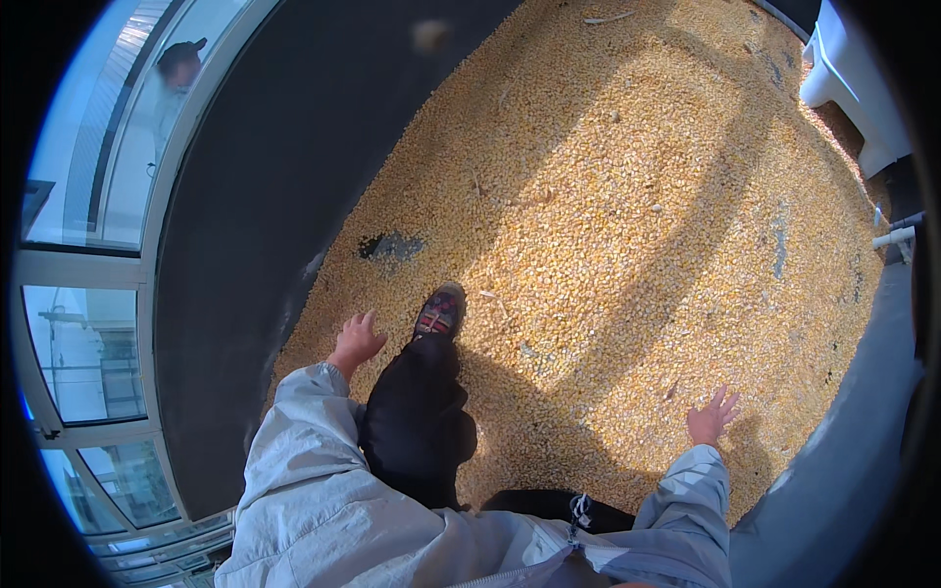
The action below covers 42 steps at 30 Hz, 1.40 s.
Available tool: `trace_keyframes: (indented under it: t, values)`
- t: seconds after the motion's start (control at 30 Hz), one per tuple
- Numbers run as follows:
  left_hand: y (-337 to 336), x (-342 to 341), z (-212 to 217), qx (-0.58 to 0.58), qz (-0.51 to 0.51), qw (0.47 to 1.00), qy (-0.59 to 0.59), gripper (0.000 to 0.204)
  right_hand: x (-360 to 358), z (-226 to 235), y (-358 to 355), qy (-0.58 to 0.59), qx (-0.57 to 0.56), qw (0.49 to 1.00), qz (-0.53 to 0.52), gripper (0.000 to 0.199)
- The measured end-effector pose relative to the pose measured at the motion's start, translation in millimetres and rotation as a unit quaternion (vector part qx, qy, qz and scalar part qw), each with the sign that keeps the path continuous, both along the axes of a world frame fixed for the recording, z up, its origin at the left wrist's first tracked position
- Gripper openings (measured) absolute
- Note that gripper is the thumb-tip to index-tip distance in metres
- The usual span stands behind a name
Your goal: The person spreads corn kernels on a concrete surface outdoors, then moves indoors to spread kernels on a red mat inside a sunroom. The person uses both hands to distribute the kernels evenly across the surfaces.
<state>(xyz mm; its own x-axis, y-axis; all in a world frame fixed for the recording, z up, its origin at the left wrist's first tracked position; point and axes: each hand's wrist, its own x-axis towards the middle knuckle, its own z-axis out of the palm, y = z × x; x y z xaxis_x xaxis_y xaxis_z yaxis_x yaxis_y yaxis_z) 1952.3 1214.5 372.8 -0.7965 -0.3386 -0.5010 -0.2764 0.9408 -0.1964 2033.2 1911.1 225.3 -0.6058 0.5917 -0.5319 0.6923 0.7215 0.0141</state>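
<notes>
Loose yellow corn kernels (608, 225) cover the floor in a thin, wide layer, with grey floor showing through in small patches. My left hand (359, 340) is held out over the kernels beside my left leg, its fingers apart and nothing in it. On the other side, my right hand (713, 417) hangs above the corn with fingers spread, also holding nothing. My shoe (439, 312) stands on the kernels, between the two hands and nearer the left one. Pale grey jacket sleeves cover both arms.
A dark wall panel (284, 147) borders the corn on the left, beside glass windows (83, 353). Through the glass, a person in a cap (179, 73) is visible. At the far right stands a white plastic stool (858, 88), near a white pipe (894, 237). Grey floor (833, 470) lies right.
</notes>
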Motion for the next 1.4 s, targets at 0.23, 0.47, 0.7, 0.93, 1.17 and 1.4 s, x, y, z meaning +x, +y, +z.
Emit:
trace_keyframes:
  t: [0.23, 0.47, 0.7, 0.93, 1.17, 1.4]
  values:
    - [-58, -140, -105, -0.035, -0.071, 0.994, 0.074, 0.086, 26, -30, -62, -0.010, 0.032, 0.999, -0.020, 0.075]
    - [-5, -311, -116, 0.095, -0.090, 0.991, 0.034, 0.086, -83, 54, -271, -0.006, -0.120, 0.993, -0.016, 0.089]
    - [165, -347, -126, 0.165, -0.420, 0.892, -0.022, 0.066, -205, 37, -375, -0.053, -0.134, 0.988, 0.056, 0.074]
    - [280, -408, -172, 0.107, -0.492, 0.863, -0.037, 0.038, -292, -17, -275, 0.036, -0.140, 0.988, 0.059, 0.056]
    - [308, -412, -168, 0.100, -0.454, 0.885, -0.020, 0.038, -291, 13, -162, 0.100, 0.049, 0.952, -0.284, 0.088]
    - [282, -407, -237, 0.116, -0.415, 0.899, -0.075, 0.053, -384, 3, -268, 0.066, -0.154, 0.986, -0.001, 0.073]
